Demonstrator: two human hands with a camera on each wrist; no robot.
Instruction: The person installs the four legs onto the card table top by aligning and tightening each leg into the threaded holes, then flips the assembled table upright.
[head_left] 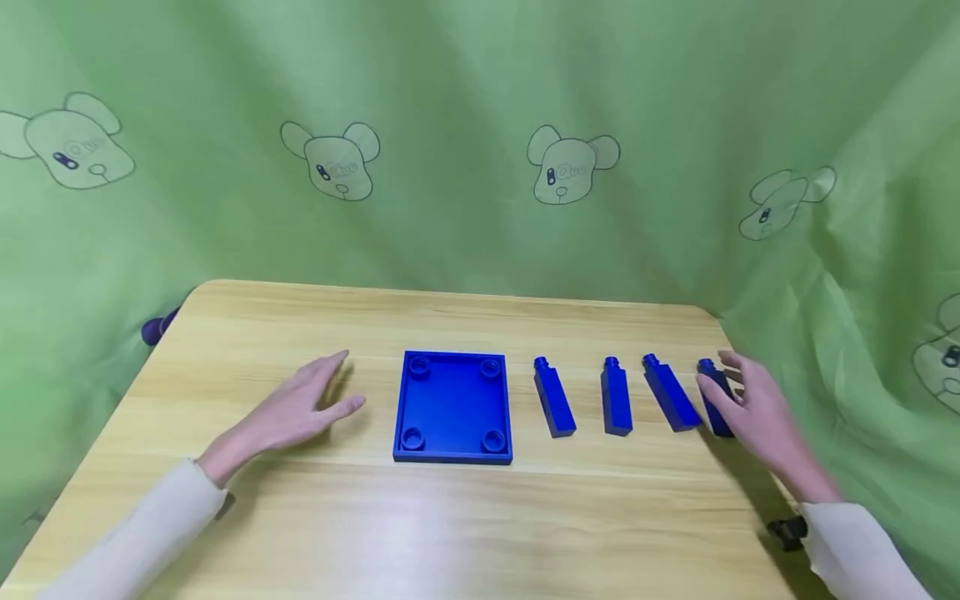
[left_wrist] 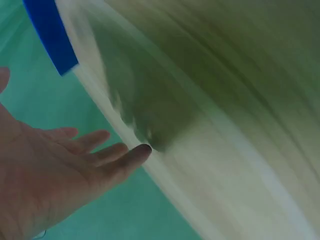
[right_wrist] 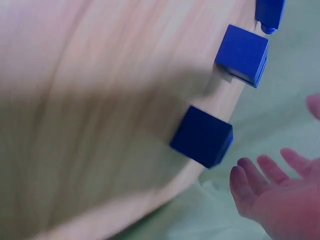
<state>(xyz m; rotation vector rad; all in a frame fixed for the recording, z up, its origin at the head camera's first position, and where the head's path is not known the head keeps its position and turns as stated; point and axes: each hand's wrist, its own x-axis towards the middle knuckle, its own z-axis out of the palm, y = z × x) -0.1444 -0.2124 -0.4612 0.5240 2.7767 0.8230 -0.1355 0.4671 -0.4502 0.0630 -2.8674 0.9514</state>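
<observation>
A blue square board (head_left: 455, 406) with a raised rim and a round socket in each corner lies mid-table. To its right several blue square-section legs with knobbed ends lie in a row: one leg (head_left: 555, 398), another leg (head_left: 617, 397), then a tilted leg (head_left: 671, 393). My right hand (head_left: 753, 408) is around the rightmost leg (head_left: 717, 408), partly covering it; in the right wrist view its fingers (right_wrist: 242, 187) are apart from that leg's end (right_wrist: 200, 136). Left of the board, my left hand (head_left: 303, 408) hovers with thumb and fingers spread, holding nothing.
The wooden table (head_left: 465, 533) has rounded far corners. A green curtain (head_left: 465, 242) with cartoon heads hangs behind it and along its sides. Beyond the left edge shows a dark purple object (head_left: 153, 330).
</observation>
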